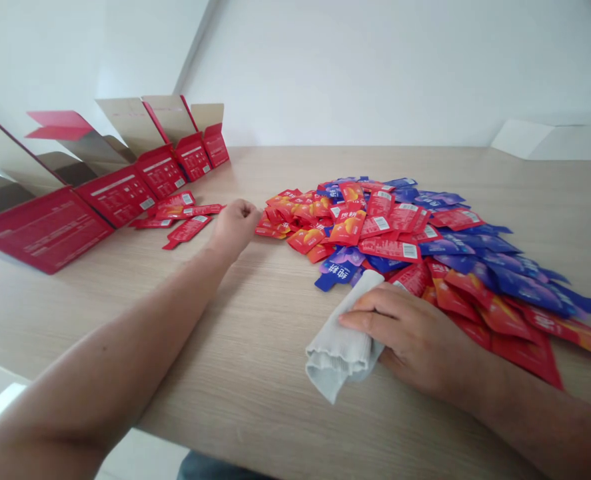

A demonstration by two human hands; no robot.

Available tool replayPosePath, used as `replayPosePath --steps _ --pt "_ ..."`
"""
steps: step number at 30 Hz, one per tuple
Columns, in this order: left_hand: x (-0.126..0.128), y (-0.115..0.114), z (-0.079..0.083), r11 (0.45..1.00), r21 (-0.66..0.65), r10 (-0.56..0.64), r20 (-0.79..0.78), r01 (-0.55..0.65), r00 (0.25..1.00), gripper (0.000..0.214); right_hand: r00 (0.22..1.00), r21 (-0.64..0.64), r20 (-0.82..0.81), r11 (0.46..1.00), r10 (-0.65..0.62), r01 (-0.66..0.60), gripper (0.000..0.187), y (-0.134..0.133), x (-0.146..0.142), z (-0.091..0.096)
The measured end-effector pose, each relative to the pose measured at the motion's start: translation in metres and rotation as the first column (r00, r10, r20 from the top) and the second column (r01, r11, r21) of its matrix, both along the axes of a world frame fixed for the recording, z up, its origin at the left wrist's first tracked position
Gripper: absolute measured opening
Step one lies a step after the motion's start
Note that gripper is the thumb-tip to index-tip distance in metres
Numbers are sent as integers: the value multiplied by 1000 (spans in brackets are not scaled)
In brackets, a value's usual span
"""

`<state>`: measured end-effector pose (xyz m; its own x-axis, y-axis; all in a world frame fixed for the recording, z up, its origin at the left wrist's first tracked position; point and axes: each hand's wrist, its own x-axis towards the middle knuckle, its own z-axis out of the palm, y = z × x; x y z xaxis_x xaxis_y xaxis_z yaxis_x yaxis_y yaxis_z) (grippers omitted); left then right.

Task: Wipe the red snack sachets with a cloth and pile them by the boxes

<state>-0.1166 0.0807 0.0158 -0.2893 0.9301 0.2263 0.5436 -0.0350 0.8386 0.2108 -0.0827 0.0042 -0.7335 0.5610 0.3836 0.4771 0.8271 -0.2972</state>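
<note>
My right hand (415, 337) is closed round a rolled, white ribbed cloth (342, 340), its near end hanging loose over the table. Just beyond the cloth lies a wide heap of sachets: red and orange ones (350, 227) mixed with blue and purple ones (525, 273). My left hand (235, 227) is curled with its fingertips together, low over the table. It is between the left edge of the heap and a small pile of red sachets (180, 213). Whatever those fingers may hold is hidden.
A row of several red cardboard boxes (115, 195) with raised flaps lines the left side. The wooden table (255, 347) runs back to a white wall. A folded white sheet or card (550, 140) is at the back right. The table's front edge shows at the lower left.
</note>
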Motion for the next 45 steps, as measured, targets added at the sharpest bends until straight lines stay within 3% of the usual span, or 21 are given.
replayPosePath --steps 3,5,9,13,23,25,28,31,35,39,45 --pt "19 -9 -7 980 50 -163 -341 191 926 18 1000 -9 10 1000 9 -9 35 2 2 -1" --pt "17 -8 -11 981 63 -138 -422 181 896 13 1000 -10 9 1000 18 -18 35 3 3 -1" --pt "-13 11 -18 999 35 11 -504 7 864 22 999 -10 10 999 31 -31 34 2 4 -2" --pt "-38 28 -25 994 -82 16 -534 -70 845 40 999 -16 11 999 30 -30 34 2 4 -2" --pt "-37 26 -25 994 -103 -76 -586 18 807 61 1000 -1 9 1000 30 -30 35 4 4 -2" --pt "-37 24 -24 992 -116 -120 -649 58 751 65 999 2 10 999 32 -33 35 5 5 -3" --pt "-35 21 -20 981 -151 -193 -771 121 606 60 999 -9 22 999 37 -37 35 6 7 -4" --pt "-29 16 -16 974 -96 -188 -849 206 495 45 999 -15 26 999 33 -33 34 6 9 -5" --pt "-19 13 -13 923 -82 -230 -901 375 368 21 999 -17 19 999 35 -35 32 4 10 -4" --pt "-15 15 -13 883 -105 -276 -904 457 326 25 999 -21 23 999 35 -35 31 3 8 -3" --pt "-20 15 -3 842 -63 -245 -929 536 276 28 999 0 15 1000 31 -31 32 5 9 -4"
